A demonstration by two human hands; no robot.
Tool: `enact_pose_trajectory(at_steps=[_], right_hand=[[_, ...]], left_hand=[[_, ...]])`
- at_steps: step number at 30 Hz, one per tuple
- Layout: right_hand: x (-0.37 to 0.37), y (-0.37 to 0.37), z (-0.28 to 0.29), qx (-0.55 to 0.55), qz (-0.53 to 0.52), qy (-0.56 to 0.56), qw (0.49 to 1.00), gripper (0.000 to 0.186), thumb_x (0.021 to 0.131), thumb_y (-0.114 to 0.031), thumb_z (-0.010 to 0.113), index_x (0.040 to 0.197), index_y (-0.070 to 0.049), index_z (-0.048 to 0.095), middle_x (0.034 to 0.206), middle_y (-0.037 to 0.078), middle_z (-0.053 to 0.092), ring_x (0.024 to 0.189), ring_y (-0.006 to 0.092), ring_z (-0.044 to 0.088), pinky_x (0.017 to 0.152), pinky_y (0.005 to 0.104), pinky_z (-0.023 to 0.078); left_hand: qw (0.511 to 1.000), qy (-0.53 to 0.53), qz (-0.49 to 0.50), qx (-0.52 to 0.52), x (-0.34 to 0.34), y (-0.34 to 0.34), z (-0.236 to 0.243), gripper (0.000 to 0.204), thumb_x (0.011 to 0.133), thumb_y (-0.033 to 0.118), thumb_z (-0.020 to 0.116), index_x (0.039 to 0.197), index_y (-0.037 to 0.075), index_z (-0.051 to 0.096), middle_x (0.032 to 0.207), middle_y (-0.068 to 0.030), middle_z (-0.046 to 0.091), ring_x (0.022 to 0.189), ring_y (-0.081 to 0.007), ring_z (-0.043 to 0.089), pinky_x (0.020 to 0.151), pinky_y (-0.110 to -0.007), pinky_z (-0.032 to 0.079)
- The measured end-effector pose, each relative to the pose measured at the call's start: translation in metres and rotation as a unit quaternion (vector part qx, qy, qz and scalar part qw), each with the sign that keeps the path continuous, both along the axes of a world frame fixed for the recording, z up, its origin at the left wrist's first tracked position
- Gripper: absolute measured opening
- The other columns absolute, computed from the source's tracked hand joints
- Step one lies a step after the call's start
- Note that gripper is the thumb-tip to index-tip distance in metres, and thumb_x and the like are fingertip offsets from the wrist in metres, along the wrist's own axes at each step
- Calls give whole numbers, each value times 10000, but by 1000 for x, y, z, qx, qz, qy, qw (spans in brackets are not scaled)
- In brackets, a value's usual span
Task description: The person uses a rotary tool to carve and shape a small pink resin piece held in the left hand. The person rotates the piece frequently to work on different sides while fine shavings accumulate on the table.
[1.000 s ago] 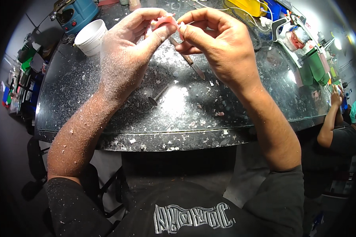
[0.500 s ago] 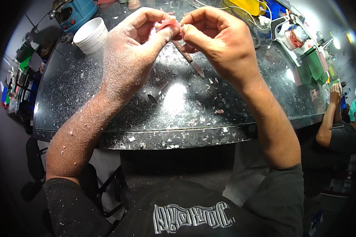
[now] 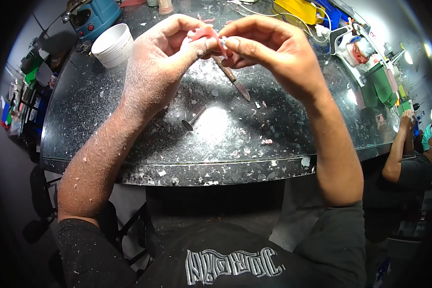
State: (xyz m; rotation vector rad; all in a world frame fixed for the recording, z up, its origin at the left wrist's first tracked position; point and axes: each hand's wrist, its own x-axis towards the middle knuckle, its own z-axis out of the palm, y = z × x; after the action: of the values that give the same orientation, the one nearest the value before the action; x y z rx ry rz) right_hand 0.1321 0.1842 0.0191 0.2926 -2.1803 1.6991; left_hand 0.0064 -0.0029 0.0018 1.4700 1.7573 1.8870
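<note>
A pink denture [image 3: 207,32] with whitish teeth along its edge is held up over the far middle of the bench. My left hand [image 3: 154,60], coated in pale dust, has thumb and fingers closed around its left side. At the right edge my right hand [image 3: 278,53] pinches the denture with thumb and fingertips, beside a small whitish bit. The fingers partly hide the piece. Below the hands lies a knife [image 3: 241,89], blade toward me, its handle running up under my fingers. Nearer me is a small dark tool with a round flat head [image 3: 187,126].
The dark bench [image 3: 144,139] is strewn with dust and shavings. A white tub [image 3: 112,45] and a blue machine [image 3: 93,19] are at the back left. At the back right are a yellow bin [image 3: 300,10], a cable and a white frame [image 3: 338,41]. Another person's arm [image 3: 396,153] is far right.
The denture has tilted, so its right edge hangs lower. My right hand has turned, its thumb now lying more level. The bench things appear slightly lower in view.
</note>
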Motion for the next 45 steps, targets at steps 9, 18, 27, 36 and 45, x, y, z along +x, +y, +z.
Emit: enact_pose_trajectory(at_steps=[9, 18, 27, 36, 45], right_hand=[[1, 13, -3, -77, 48, -104, 990, 283, 892, -168, 786, 1109, -22, 677, 1025, 39, 698, 931, 133, 716, 913, 309, 593], [2, 20, -6, -68, 98, -71, 990, 243, 897, -76, 755, 1114, -22, 662, 1061, 36, 664, 1016, 138, 680, 941, 315, 565], [-11, 25, -1, 117, 184, 82, 973, 174, 917, -2, 638, 1077, -40, 697, 953, 5, 665, 903, 90, 597, 877, 249, 492], [-5, -3, -7, -103, -44, -73, 991, 280, 1001, -263, 695, 1086, 4, 713, 862, 127, 746, 750, 152, 741, 697, 252, 615], [-6, -16, -15, -103, -54, -24, 993, 260, 1002, -171, 689, 1150, 43, 685, 954, 129, 744, 808, 174, 756, 721, 254, 635]], left_hand=[[999, -1, -27, -38, -5, 1, 0, 293, 933, 201, 755, 1123, -9, 679, 1036, -98, 730, 981, -168, 715, 932, -326, 557], [976, -162, -136, -46, -3, 2, 0, 258, 937, 169, 747, 1110, -12, 684, 1017, -103, 722, 922, -169, 722, 836, -296, 593], [966, -235, -95, -51, -21, 5, -15, 248, 988, 235, 709, 1098, 17, 671, 943, -73, 743, 840, -137, 750, 712, -244, 595], [997, 53, 50, 28, 1, 3, -13, 113, 1009, 64, 661, 1089, 17, 596, 974, -131, 731, 944, -191, 737, 855, -301, 594], [965, 218, 144, -6, 14, -1, -8, 129, 983, 46, 690, 1097, 30, 632, 994, -86, 736, 1011, -154, 724, 882, -276, 573]])
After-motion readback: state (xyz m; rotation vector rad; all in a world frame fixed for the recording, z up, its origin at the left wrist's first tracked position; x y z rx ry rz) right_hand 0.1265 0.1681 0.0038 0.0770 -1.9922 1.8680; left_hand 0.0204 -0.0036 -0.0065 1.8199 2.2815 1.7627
